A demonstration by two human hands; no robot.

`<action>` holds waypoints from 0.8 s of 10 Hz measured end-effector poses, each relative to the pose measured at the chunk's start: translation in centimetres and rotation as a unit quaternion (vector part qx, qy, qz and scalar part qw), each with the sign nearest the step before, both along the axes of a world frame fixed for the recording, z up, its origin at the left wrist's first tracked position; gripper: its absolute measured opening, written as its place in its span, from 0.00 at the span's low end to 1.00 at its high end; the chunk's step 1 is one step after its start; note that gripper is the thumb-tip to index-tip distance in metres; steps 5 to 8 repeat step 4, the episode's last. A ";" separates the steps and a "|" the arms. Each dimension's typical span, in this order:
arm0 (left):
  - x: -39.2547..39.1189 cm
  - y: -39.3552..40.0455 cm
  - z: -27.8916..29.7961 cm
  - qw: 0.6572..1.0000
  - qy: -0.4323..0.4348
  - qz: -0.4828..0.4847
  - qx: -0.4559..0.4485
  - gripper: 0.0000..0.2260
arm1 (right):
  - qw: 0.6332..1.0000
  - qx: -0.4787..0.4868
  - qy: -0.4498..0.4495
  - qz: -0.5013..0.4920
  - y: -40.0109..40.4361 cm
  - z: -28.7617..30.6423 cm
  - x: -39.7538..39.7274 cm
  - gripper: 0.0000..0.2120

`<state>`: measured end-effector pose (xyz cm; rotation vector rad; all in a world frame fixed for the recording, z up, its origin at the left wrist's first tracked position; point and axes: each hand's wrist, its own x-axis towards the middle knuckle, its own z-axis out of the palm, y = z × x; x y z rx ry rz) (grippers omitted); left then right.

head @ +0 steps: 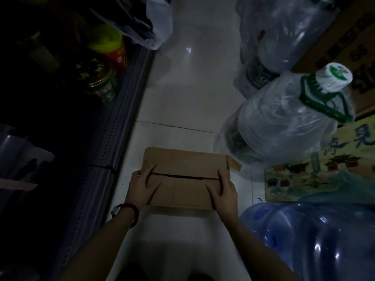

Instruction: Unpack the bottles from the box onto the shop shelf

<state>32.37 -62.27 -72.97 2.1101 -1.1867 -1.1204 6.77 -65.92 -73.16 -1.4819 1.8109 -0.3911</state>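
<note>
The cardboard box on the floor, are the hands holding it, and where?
Both hands rest on the closed cardboard box: left hand at its left end, right hand at its right, fingers straight across the top flaps. No curled grip shows.

My arms are bare from the forearms down, with no sleeves showing. On my left wrist I wear a bracelet [133, 214] of dark red round beads, and beside it a small pale piece, too dim to make out. My right wrist carries nothing.

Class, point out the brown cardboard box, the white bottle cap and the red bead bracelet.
Brown cardboard box [182, 165], head view, far flap.
White bottle cap [334, 75], head view, top.
Red bead bracelet [135, 214], head view, beads.
</note>
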 end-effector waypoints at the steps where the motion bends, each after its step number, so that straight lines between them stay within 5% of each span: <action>1: -0.4 0.2 0.1 1.000 0.004 0.010 -0.011 0.26 | 1.000 0.006 0.003 0.001 0.2 -0.2 0.1 0.32; 4: -1.0 -1.7 10.8 0.981 -0.158 -0.112 0.001 0.18 | 0.990 -0.015 0.111 0.088 -2.1 11.2 0.4 0.25; 8: -1.0 -1.7 10.8 0.981 -0.158 -0.112 0.001 0.18 | 0.990 -0.015 0.111 0.088 -2.1 11.2 0.4 0.25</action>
